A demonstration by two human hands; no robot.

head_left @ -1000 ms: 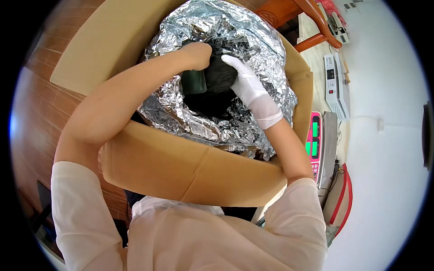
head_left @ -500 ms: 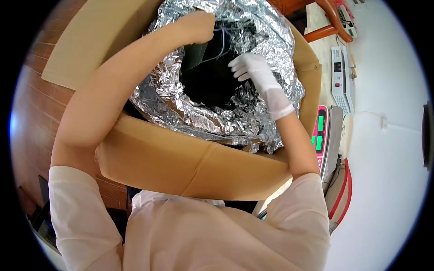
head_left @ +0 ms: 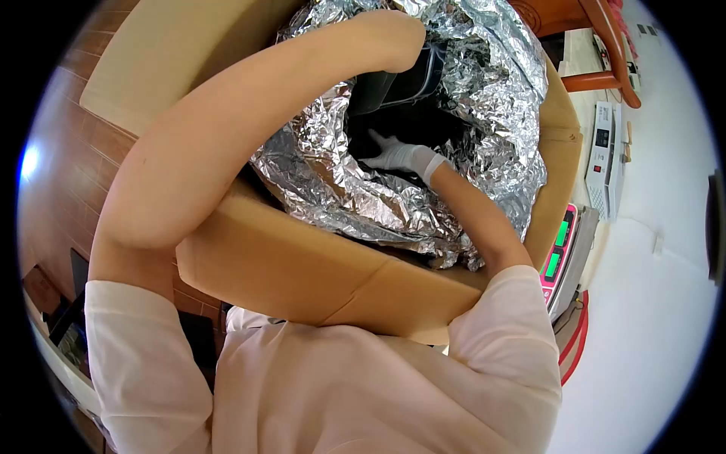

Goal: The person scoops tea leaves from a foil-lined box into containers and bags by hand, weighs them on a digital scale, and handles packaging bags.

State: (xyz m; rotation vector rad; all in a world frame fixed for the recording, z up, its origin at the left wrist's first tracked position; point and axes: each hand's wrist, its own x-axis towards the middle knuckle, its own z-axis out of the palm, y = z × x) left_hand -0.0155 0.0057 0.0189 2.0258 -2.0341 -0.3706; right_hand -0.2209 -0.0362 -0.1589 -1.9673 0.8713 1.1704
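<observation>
Reaching into the dark hollow, my gloved right hand (head_left: 401, 157) has its fingers spread, with nothing visibly pinched between them. The fingertips lie at or against black contents (head_left: 435, 125), though shadow hides the exact contact. My left hand (head_left: 402, 38) is curled over at the wrist beside a dark container (head_left: 414, 85); its fingers are turned out of my sight, so I cannot tell whether they grip the rim.

The container sits tilted in the upper part of the opening, above my right hand on my feed, with its smooth wall and pale-edged rim showing. I judge it light and fairly stiff, perhaps slick against a glove, so the rim or upper wall would give the surest hold. The black contents are too dark to read; I would treat them as loose and take them with a broad, cupped palm rather than a pinch.

Around the opening, crinkled foil lining (head_left: 499, 106) looks thin, soft and easy to tear, a poor thing to pull on. It stands inside a cardboard box (head_left: 302, 265), whose near flap folds out towards the body. Beyond the box are a pink-edged scale (head_left: 561, 246) with green displays, a white device (head_left: 601, 151) and a wooden chair (head_left: 616, 45).
</observation>
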